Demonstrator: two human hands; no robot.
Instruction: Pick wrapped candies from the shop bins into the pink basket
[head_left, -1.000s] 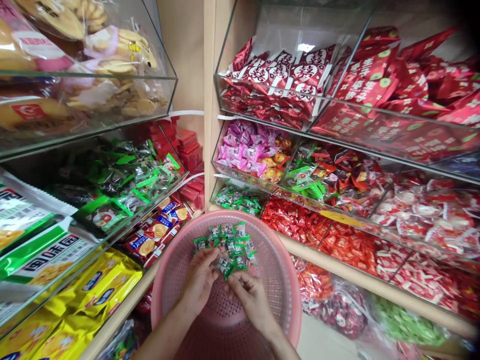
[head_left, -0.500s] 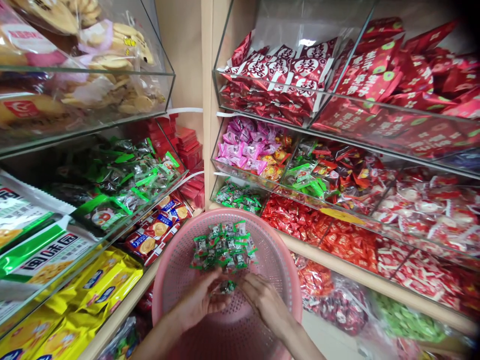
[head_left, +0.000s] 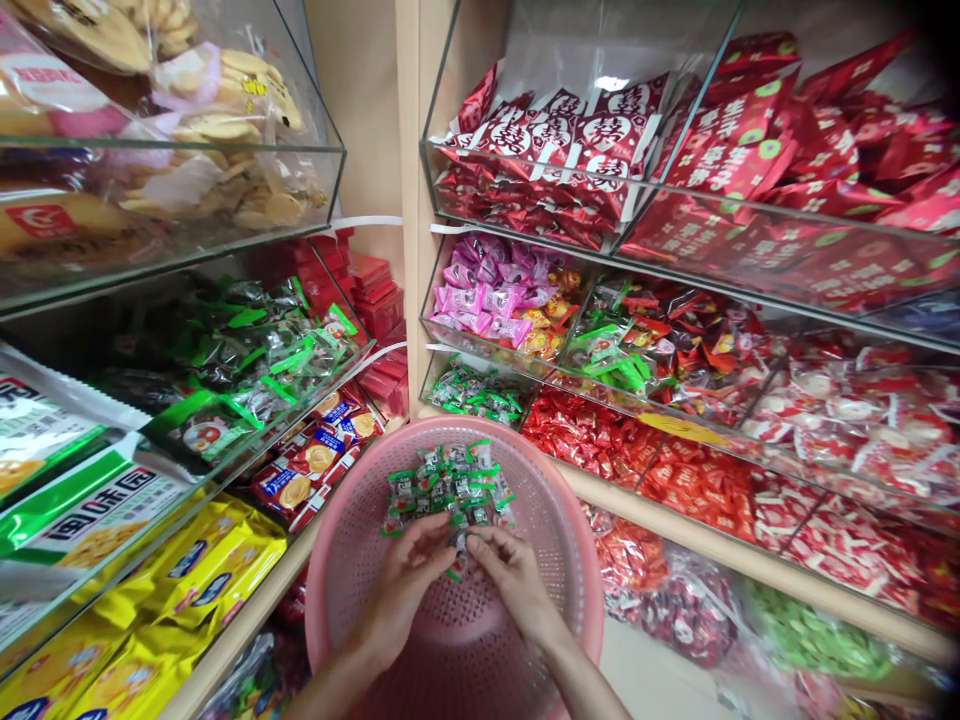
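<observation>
A pink perforated plastic basket [head_left: 589,590] stands before me at the shelf corner. Small candies in clear and green wrappers [head_left: 442,480] lie in a pile on its far side. Over the basket, just on the near side of that pile, my left hand [head_left: 409,570] and my right hand [head_left: 514,575] meet at the fingertips. Both are closed on one wrapped candy [head_left: 457,545], which the fingers partly cover.
Glass-fronted bins on the right hold purple candies [head_left: 484,290], red candies [head_left: 577,430] and large red packets [head_left: 750,130]. To the left are green-wrapped snacks [head_left: 255,340] and yellow packets [head_left: 195,560]. A wooden post [head_left: 412,200] rises behind the basket.
My hands have moved up and inward, toward the pile. Their fingertips, apart before, now come together at the candy. The basket and pile look the same.
</observation>
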